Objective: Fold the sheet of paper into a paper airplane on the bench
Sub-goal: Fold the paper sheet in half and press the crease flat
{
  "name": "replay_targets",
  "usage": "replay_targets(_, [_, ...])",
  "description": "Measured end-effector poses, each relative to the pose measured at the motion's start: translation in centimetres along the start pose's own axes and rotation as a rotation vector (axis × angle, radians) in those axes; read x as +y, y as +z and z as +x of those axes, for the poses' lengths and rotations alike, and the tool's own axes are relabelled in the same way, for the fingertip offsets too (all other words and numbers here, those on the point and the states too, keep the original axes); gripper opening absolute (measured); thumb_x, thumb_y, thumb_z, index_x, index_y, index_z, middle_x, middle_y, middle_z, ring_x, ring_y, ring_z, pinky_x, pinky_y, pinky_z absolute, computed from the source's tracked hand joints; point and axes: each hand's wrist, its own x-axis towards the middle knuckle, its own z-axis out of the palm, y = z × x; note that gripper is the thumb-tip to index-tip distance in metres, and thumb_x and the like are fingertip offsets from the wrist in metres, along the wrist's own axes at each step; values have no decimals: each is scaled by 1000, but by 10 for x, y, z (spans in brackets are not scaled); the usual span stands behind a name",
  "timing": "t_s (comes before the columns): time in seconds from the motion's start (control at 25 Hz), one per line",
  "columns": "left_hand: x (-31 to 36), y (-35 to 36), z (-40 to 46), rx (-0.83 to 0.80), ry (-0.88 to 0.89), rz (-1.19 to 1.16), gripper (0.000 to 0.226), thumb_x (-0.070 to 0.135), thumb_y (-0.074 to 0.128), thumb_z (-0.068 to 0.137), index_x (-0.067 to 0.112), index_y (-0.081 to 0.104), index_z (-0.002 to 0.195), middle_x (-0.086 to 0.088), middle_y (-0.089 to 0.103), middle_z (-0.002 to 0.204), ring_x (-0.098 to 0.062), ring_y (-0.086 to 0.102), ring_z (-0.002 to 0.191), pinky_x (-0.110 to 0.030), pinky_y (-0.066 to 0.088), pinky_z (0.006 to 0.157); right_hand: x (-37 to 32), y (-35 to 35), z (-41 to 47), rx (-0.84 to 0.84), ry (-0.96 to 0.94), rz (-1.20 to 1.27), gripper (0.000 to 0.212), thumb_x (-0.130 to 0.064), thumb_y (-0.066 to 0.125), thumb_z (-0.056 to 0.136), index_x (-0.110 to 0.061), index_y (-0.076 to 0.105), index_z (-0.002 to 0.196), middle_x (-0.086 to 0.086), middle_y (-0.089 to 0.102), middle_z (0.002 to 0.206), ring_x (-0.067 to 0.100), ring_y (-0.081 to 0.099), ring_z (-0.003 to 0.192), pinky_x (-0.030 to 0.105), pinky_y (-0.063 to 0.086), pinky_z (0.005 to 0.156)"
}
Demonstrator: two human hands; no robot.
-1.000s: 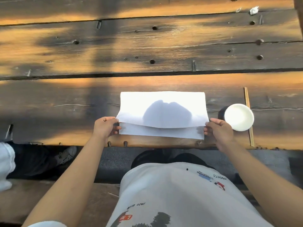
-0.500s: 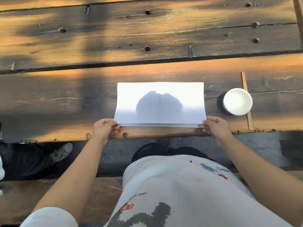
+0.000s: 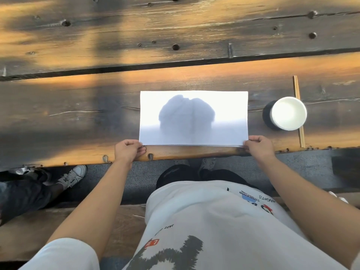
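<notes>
With the halved sheet of paper point(image 3: 193, 117) lying at the near edge of the bench point(image 3: 58, 117), its near corners pinched by the left hand point(image 3: 127, 151) and right hand point(image 3: 258, 148), edges should be matched before the far fold is creased.

White cup point(image 3: 289, 113), chopstick point(image 3: 298, 112), sneaker point(image 3: 72, 176)

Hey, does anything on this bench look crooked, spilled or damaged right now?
Nothing stands out. The folded paper lies square, both near corners pinched by the left hand and right hand. The white cup stands upright beside chopsticks.
</notes>
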Motion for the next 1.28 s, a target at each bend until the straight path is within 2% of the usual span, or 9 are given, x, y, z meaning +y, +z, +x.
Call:
replay_targets(0.28, [0,3,5,31,41,137,11,-5,68,93,6,66,95,-15,73,83,-20,71,67,-24,63,60,-1,2,-1,28,-10,-68,20,-10,75,83,-18,70,100,0,73,97,22,71,94,42,60,89])
replay_targets(0.4, [1,4,5,46,53,172,12,-3,69,93,8,66,93,-14,73,82,-19,71,67,-24,63,61,-6,2,-6,62,-38,-184,18,-13,73,86,-20,68,101,-3,69,96,18,65,88,30,52,72])
replay_targets(0.48, [0,4,6,51,60,193,11,-2,69,94,9,66,92,-13,73,80,-19,71,66,-26,63,62,-4,3,-7,78,-53,-215,18,-14,73,87,-20,68,103,-2,67,95,17,62,85,27,47,67])
replay_targets(0.64, [-2,6,8,66,85,252,8,0,69,94,7,68,92,-13,73,79,-20,70,65,-30,63,65,1,3,-9,108,-60,-212,18,-14,74,88,-17,68,105,-2,66,93,18,62,85,31,50,75])
replay_targets(0.88, [-3,8,9,92,102,303,4,1,68,95,5,69,93,-14,73,78,-20,69,64,-38,64,71,5,3,-9,117,-97,-253,16,-13,74,90,-16,68,104,-2,66,93,16,61,85,29,46,75])
replay_targets(1.04, [-2,8,8,98,103,318,3,4,69,95,6,69,94,-15,75,81,-21,70,65,-40,65,74,3,7,-12,154,-48,-297,15,-27,75,87,-20,67,96,-1,67,93,19,65,87,37,57,82])
replay_targets(1.16, [-2,11,4,99,116,320,5,8,70,94,4,70,96,-14,75,78,-21,71,65,-42,65,76,10,10,-11,171,35,-260,18,-41,73,81,-24,69,82,-2,75,78,20,73,83,44,62,79])
replay_targets(1.28, [-3,12,2,115,122,316,5,8,70,93,4,70,97,-12,75,78,-22,71,66,-43,65,77,6,11,-18,160,49,-174,15,-32,74,88,-22,69,78,0,75,69,21,76,76,41,63,74])
